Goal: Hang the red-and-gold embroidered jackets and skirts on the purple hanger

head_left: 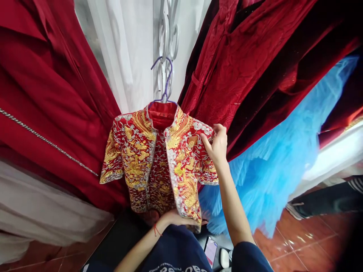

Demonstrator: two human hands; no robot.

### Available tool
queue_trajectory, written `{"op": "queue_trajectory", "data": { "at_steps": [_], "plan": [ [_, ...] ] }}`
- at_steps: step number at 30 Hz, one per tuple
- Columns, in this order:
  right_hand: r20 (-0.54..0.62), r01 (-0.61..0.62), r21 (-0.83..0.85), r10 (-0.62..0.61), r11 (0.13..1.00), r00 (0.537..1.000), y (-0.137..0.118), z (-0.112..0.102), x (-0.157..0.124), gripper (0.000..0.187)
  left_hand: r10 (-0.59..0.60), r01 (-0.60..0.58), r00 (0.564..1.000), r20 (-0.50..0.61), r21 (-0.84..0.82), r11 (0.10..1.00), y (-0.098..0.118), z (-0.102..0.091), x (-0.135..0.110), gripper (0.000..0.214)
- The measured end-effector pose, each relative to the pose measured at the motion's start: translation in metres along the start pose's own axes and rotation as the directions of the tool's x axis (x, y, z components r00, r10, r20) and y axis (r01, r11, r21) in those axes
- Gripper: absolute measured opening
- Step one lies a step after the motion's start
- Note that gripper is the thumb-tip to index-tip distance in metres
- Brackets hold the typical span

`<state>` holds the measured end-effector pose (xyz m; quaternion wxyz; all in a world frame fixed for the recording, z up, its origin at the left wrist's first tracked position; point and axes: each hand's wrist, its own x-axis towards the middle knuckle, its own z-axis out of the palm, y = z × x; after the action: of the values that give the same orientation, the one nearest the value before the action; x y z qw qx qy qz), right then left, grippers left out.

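A short-sleeved red jacket (133, 151) with gold and silver embroidery and a stand collar hangs with its front parted. The purple hanger (167, 85) inside it hooks onto a white chain of rings. My right hand (218, 145) grips the jacket's shoulder on the right side, thumb in front and the other fingers partly behind. Down at the lower hem, my left hand (178, 218) holds the right front panel near its bottom corner. Some of its fingers are hidden by the cloth. A red string bracelet (155, 230) circles my left wrist.
Red dresses (56, 94) hang on the left, above pale fabric (42, 204). Dark red gowns (241, 68) and a blue tulle skirt (263, 166) hang on the right. A phone (210, 250) lies close to my body. Someone's leg (326, 198) shows at far right.
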<state>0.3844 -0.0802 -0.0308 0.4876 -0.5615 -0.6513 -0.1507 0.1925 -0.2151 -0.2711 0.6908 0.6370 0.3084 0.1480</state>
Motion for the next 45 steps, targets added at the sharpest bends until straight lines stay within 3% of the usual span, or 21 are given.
{"op": "queue_trajectory", "data": {
  "at_steps": [2, 4, 5, 7, 8, 10, 12, 13, 15, 18, 22, 24, 28, 31, 33, 37, 39, 41, 45],
  "plan": [
    [0.073, -0.034, 0.094, 0.028, 0.995, 0.997, -0.003, -0.006, -0.008, 0.054, -0.101, 0.09, 0.993, -0.055, -0.175, 0.98, -0.02, -0.012, 0.004, 0.05],
    [0.158, -0.074, 0.204, 0.042, 0.976, 0.987, -0.003, -0.009, -0.009, 0.049, -0.165, 0.092, 0.975, -0.152, -0.401, 0.912, -0.04, -0.025, 0.008, 0.054],
    [0.185, -0.091, 0.243, 0.046, 0.966, 0.982, -0.002, -0.009, -0.008, 0.049, -0.203, 0.054, 0.949, -0.24, -0.513, 0.857, -0.049, -0.031, 0.011, 0.054],
    [0.216, -0.107, 0.282, 0.046, 0.953, 0.975, 0.002, -0.007, -0.007, 0.055, -0.301, -0.09, 0.843, -0.447, -0.668, 0.739, -0.062, -0.039, 0.017, 0.054],
    [0.225, -0.108, 0.29, 0.042, 0.951, 0.973, 0.004, -0.005, -0.009, 0.061, -0.33, -0.166, 0.77, -0.545, -0.672, 0.722, -0.066, -0.041, 0.02, 0.054],
    [0.22, -0.112, 0.289, 0.048, 0.951, 0.974, 0.009, 0.0, -0.017, 0.072, -0.32, -0.257, 0.637, -0.702, -0.584, 0.77, -0.068, -0.042, 0.024, 0.052],
    [0.174, -0.143, 0.27, 0.098, 0.952, 0.98, 0.014, 0.006, -0.028, 0.069, -0.233, -0.281, 0.562, -0.794, -0.449, 0.848, -0.065, -0.04, 0.025, 0.05],
    [0.143, -0.162, 0.251, 0.129, 0.954, 0.981, 0.016, 0.008, -0.033, 0.063, -0.175, -0.284, 0.554, -0.814, -0.382, 0.88, -0.062, -0.039, 0.023, 0.05],
    [0.096, -0.185, 0.199, 0.169, 0.962, 0.981, 0.021, 0.011, -0.039, 0.052, -0.04, -0.285, 0.594, -0.804, -0.256, 0.923, -0.054, -0.035, 0.019, 0.054],
    [0.052, -0.146, 0.15, 0.139, 0.978, 0.989, 0.027, 0.012, -0.033, 0.05, 0.094, -0.263, 0.699, -0.709, -0.132, 0.956, -0.042, -0.031, 0.013, 0.061],
    [-0.043, -0.072, 0.171, 0.08, 0.983, 0.996, 0.034, 0.006, -0.014, 0.059, 0.078, -0.218, 0.869, -0.489, -0.237, 0.947, -0.033, -0.029, 0.005, 0.054],
    [-0.086, -0.074, 0.175, 0.09, 0.982, 0.992, 0.037, 0.001, -0.004, 0.059, 0.051, -0.187, 0.911, -0.41, -0.299, 0.936, -0.034, -0.03, -0.002, 0.054],
    [-0.137, -0.122, 0.172, 0.147, 0.977, 0.98, 0.041, -0.009, 0.013, 0.06, -0.003, -0.12, 0.951, -0.309, -0.377, 0.919, -0.04, -0.038, -0.019, 0.057],
    [-0.18, -0.129, 0.144, 0.154, 0.981, 0.972, 0.044, -0.01, 0.021, 0.061, 0.016, -0.097, 0.978, -0.209, -0.384, 0.918, -0.039, -0.048, -0.026, 0.058],
    [-0.199, -0.154, 0.141, 0.181, 0.978, 0.963, 0.043, -0.012, 0.024, 0.061, 0.03, -0.104, 0.979, -0.2, -0.369, 0.924, -0.034, -0.051, -0.027, 0.059],
    [-0.1, -0.186, 0.215, 0.211, 0.959, 0.972, 0.025, -0.033, 0.02, 0.06, 0.008, -0.046, 0.994, -0.106, -0.368, 0.929, -0.023, -0.036, -0.021, 0.059],
    [0.004, -0.101, 0.212, 0.103, 0.972, 0.995, 0.004, -0.05, 0.013, 0.058, 0.007, -0.007, 1.0, -0.002, -0.371, 0.929, -0.018, -0.02, -0.016, 0.061],
    [0.098, 0.054, 0.086, -0.063, 0.995, 0.993, -0.021, -0.063, 0.006, 0.046, 0.023, 0.003, 0.997, 0.076, -0.324, 0.946, -0.011, -0.004, -0.012, 0.063],
    [0.186, 0.219, -0.199, -0.183, 0.955, 0.965, -0.05, -0.058, 0.001, 0.044, 0.078, -0.072, 0.994, 0.082, -0.077, 0.994, 0.01, 0.004, -0.015, 0.06]
  ]
}}
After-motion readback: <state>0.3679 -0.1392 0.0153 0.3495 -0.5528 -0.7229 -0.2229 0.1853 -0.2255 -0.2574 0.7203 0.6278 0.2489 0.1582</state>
